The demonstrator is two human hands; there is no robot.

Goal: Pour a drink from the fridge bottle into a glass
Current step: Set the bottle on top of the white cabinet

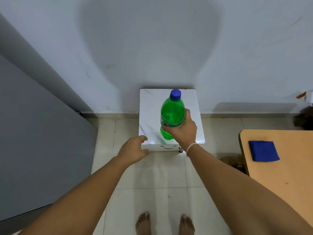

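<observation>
Both forearms bare, no sleeves in view. Thin pale thread band (190, 148) round the right wrist, one loop. Feet (143, 223) bare, no footwear.

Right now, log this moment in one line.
right hand grips green bottle | blue cap on | bottle over white cabinet | left hand open

Bottle (171, 112) label partly behind fingers (171, 128)

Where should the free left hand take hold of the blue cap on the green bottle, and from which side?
Pinch the blue cap around its rim from above: the green bottle stands upright, the right hand grips its body, and the cap is exposed.
</observation>
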